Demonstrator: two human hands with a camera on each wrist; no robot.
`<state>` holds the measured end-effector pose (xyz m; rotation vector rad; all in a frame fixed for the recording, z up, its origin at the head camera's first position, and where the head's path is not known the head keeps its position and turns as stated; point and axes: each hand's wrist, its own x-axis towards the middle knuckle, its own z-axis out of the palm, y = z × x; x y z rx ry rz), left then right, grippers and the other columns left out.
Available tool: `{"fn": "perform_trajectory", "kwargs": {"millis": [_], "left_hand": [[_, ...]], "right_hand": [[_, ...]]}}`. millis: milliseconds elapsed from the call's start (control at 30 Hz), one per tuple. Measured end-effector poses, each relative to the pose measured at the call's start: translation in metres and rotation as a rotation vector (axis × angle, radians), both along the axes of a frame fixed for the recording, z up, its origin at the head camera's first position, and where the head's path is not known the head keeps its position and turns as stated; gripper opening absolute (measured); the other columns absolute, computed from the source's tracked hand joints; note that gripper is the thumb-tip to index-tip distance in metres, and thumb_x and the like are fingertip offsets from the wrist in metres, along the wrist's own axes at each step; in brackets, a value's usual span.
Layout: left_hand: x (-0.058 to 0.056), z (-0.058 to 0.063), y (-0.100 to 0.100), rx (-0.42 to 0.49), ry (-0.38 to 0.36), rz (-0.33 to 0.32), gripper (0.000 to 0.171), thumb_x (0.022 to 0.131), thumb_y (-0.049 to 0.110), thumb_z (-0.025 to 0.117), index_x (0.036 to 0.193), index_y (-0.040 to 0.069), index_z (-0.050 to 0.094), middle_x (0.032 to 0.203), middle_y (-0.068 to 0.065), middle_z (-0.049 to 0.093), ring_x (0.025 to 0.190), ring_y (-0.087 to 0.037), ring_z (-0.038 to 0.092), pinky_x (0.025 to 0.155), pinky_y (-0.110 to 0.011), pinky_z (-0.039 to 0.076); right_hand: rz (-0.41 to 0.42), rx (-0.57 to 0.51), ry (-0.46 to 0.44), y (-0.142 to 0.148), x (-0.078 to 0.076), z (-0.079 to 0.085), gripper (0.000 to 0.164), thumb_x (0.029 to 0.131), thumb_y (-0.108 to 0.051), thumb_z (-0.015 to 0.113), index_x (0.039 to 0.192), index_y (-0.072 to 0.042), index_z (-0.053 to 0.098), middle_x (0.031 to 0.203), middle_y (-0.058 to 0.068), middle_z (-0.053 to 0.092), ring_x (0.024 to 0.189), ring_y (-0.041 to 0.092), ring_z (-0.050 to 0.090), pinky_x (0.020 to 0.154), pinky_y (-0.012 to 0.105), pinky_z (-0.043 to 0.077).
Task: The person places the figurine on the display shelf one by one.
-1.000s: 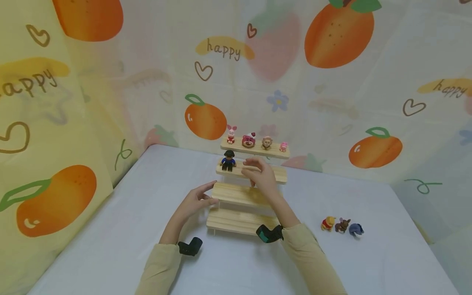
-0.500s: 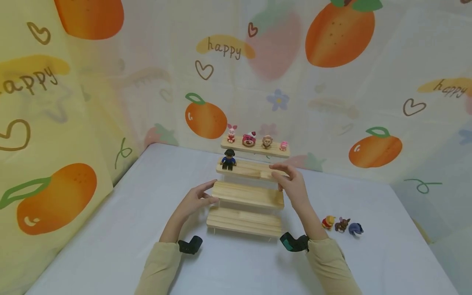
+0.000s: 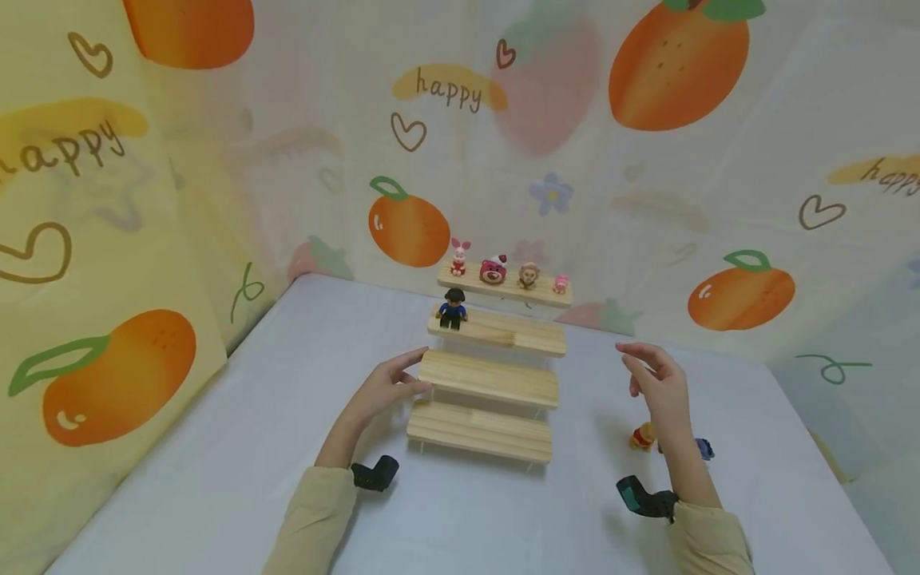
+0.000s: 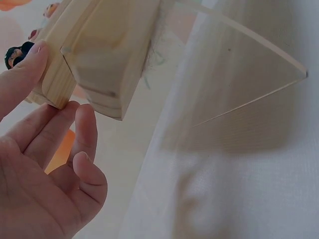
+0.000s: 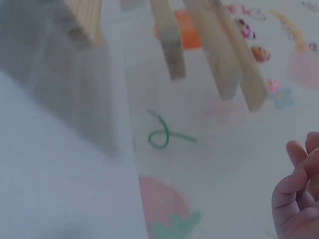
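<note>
A stepped wooden display shelf point(image 3: 489, 382) of several tiers stands mid-table. My left hand point(image 3: 384, 389) holds the left end of its second board from the front, thumb on one edge and fingers on the other; the left wrist view shows the fingertips against the wood. My right hand point(image 3: 657, 383) is in the air to the right of the shelf, fingers loosely bent with nothing between them. Below it on the table are a yellow bear figurine point(image 3: 642, 437) in red and a blue-grey figurine point(image 3: 705, 449). My right wrist mostly hides a brown figurine between them.
On the top tier stand a pink rabbit-eared figurine point(image 3: 460, 259), a magenta bear point(image 3: 493, 270), a monkey-like figurine point(image 3: 528, 275) and a small pink one point(image 3: 561, 284). A toy figure point(image 3: 452, 310) in blue and black sits on the tier below. A printed curtain point(image 3: 323, 200) rises behind the table.
My right hand has moved from the second tier from the top, off to the right, over beside the loose figurines. My left hand stays at the shelf's end. The view has shifted slightly.
</note>
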<state>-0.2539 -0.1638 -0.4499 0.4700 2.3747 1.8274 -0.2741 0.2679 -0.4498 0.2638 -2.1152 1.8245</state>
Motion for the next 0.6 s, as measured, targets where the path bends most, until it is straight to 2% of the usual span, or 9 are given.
{"fn": "perform_trajectory", "kwargs": {"millis": [67, 133, 167, 267, 367, 467, 500, 600], "left_hand": [[0.001, 0.0, 0.001, 0.009, -0.009, -0.007, 0.065, 0.081, 0.019, 0.068, 0.136, 0.004, 0.037, 0.136, -0.02, 0.035, 0.082, -0.021, 0.055, 0.074, -0.034, 0.038], [0.002, 0.002, 0.001, 0.024, -0.019, -0.011, 0.064, 0.081, 0.017, 0.068, 0.136, 0.004, 0.037, 0.136, -0.019, 0.035, 0.083, -0.022, 0.054, 0.073, -0.034, 0.037], [0.003, 0.006, 0.001, 0.029, -0.022, -0.014, 0.063, 0.081, 0.015, 0.067, 0.135, 0.003, 0.037, 0.136, -0.02, 0.035, 0.083, -0.023, 0.054, 0.072, -0.034, 0.037], [0.008, 0.018, 0.001, 0.029, -0.023, -0.025, 0.061, 0.082, 0.01, 0.065, 0.135, -0.001, 0.036, 0.135, -0.022, 0.035, 0.084, -0.025, 0.053, 0.07, -0.033, 0.038], [0.013, 0.029, 0.002, 0.025, -0.019, -0.031, 0.06, 0.082, 0.008, 0.064, 0.134, -0.004, 0.035, 0.134, -0.024, 0.035, 0.083, -0.027, 0.053, 0.07, -0.033, 0.038], [0.007, 0.018, 0.001, 0.031, -0.02, -0.024, 0.062, 0.082, 0.013, 0.066, 0.135, 0.0, 0.037, 0.135, -0.021, 0.035, 0.083, -0.024, 0.053, 0.07, -0.033, 0.038], [0.005, 0.014, 0.001, 0.032, -0.021, -0.019, 0.063, 0.081, 0.015, 0.067, 0.135, 0.002, 0.037, 0.135, -0.02, 0.036, 0.082, -0.023, 0.053, 0.07, -0.033, 0.038], [-0.001, 0.001, 0.0, 0.029, -0.026, -0.007, 0.065, 0.079, 0.021, 0.069, 0.135, 0.006, 0.039, 0.136, -0.017, 0.036, 0.082, -0.021, 0.053, 0.071, -0.034, 0.038]], "right_hand": [[-0.047, 0.081, -0.007, 0.034, -0.015, -0.031, 0.031, 0.088, -0.023, 0.059, 0.117, -0.012, 0.059, 0.115, 0.007, 0.056, 0.049, 0.018, 0.041, 0.045, 0.025, 0.039], [-0.068, 0.157, -0.016, 0.051, -0.014, -0.043, 0.032, 0.088, -0.027, 0.057, 0.118, -0.015, 0.058, 0.115, 0.007, 0.055, 0.049, 0.019, 0.041, 0.041, 0.026, 0.037], [-0.069, 0.181, -0.025, 0.055, -0.012, -0.045, 0.032, 0.089, -0.027, 0.057, 0.119, -0.015, 0.058, 0.113, 0.007, 0.055, 0.048, 0.019, 0.041, 0.038, 0.027, 0.034], [-0.008, 0.174, -0.074, 0.053, 0.01, -0.029, 0.03, 0.09, -0.02, 0.056, 0.118, -0.01, 0.057, 0.109, 0.012, 0.053, 0.048, 0.019, 0.042, 0.035, 0.031, 0.028], [-0.027, 0.252, -0.107, 0.056, 0.022, -0.028, 0.029, 0.09, -0.024, 0.056, 0.116, -0.013, 0.058, 0.106, 0.01, 0.054, 0.046, 0.018, 0.043, 0.035, 0.031, 0.031], [-0.072, 0.349, -0.141, 0.067, 0.025, -0.04, 0.033, 0.088, -0.036, 0.055, 0.114, -0.017, 0.058, 0.107, 0.006, 0.056, 0.047, 0.019, 0.044, 0.041, 0.027, 0.039], [-0.103, 0.386, -0.151, 0.073, 0.024, -0.048, 0.036, 0.086, -0.043, 0.055, 0.113, -0.02, 0.058, 0.105, 0.004, 0.056, 0.047, 0.018, 0.045, 0.041, 0.027, 0.039], [-0.109, 0.408, -0.222, 0.072, 0.033, -0.045, 0.041, 0.084, -0.048, 0.054, 0.113, -0.018, 0.058, 0.106, 0.006, 0.056, 0.049, 0.021, 0.046, 0.043, 0.026, 0.039]]}}
